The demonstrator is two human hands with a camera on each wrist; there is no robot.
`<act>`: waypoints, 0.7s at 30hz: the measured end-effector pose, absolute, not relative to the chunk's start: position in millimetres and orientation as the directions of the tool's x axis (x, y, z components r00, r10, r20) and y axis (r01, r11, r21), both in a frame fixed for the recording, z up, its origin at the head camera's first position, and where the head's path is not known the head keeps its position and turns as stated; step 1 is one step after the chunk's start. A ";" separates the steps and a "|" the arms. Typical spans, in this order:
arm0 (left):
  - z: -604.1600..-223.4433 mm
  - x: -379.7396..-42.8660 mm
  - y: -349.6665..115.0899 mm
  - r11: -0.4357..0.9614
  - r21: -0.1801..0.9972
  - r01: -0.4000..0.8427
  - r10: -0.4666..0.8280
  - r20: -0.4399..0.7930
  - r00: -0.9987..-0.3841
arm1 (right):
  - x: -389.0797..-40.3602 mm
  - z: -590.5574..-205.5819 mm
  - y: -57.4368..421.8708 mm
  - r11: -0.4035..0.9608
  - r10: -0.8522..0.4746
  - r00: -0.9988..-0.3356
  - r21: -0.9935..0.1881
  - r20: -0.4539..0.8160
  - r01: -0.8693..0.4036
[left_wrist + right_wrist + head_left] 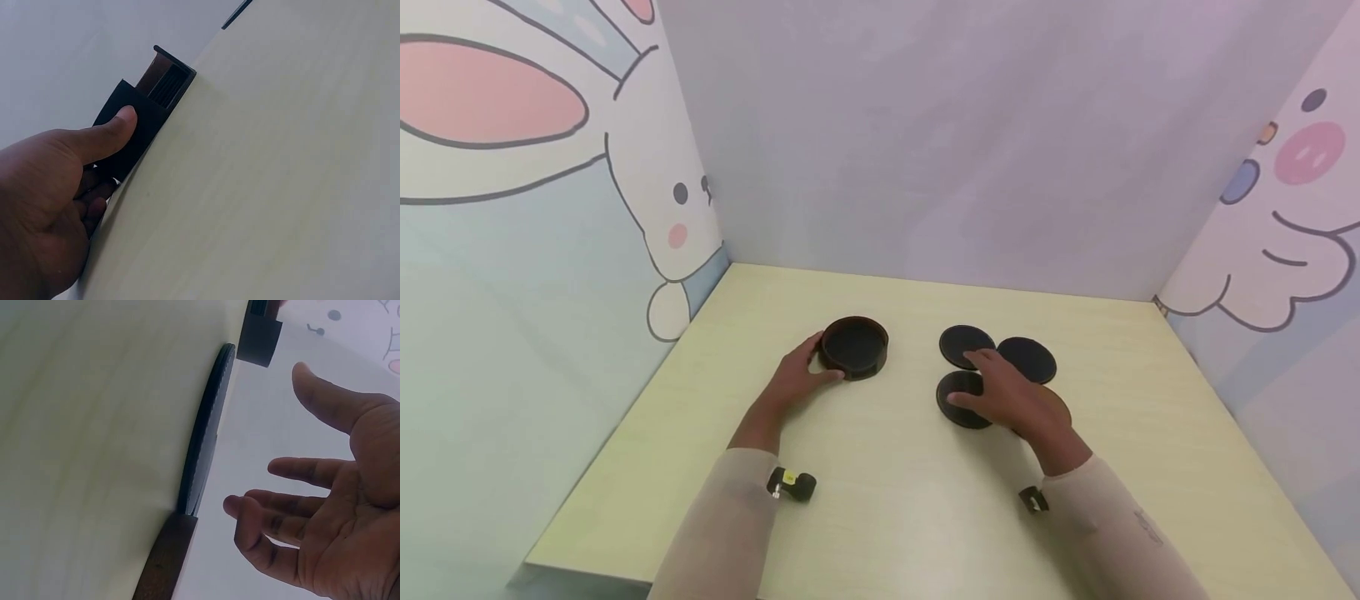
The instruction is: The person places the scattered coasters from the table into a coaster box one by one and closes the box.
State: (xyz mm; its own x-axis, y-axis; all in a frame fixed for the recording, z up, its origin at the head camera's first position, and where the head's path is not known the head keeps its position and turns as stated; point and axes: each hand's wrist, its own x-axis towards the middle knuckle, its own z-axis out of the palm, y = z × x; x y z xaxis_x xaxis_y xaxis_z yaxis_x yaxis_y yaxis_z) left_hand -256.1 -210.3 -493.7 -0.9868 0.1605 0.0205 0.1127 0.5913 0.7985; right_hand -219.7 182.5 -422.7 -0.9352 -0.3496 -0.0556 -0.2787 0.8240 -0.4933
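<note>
A round, dark coaster holder (872,367) with a brownish inner wall stands on the table. Thumb on one side and fingers on the other, my left hand (792,379) grips it. Through a slot in the holder's side (139,144), stacked dark layers show in the left wrist view. My right hand (1009,393) hovers over several round coasters, fingers apart and holding nothing. Black coasters lie at the back (961,340), the back right (1028,360) and the front left (961,413). A brown-edged coaster (1060,406) is partly hidden beneath that hand.
The pale wooden table (880,517) meets a plain grey-lilac wall (925,150) at the back. Side panels with cartoon animals (677,200) stand at left and right. A small black camera strap (793,483) is on each sleeve.
</note>
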 end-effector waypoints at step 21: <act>-495.0 -256.5 -210.6 0.594 0.800 0.084 0.145 -0.004 -0.989 | -212.6 -418.9 195.3 0.922 -0.264 -0.940 -0.343 -0.215 -0.180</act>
State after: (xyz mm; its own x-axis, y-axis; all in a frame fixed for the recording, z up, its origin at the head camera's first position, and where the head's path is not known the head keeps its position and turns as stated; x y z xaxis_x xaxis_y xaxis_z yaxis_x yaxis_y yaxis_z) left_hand -256.5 -210.6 -495.0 -0.9895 0.1446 -0.0036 0.0839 0.5936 0.8003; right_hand -212.6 195.3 -418.9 -0.9402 -0.2640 -0.2151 -0.1805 0.9219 -0.3429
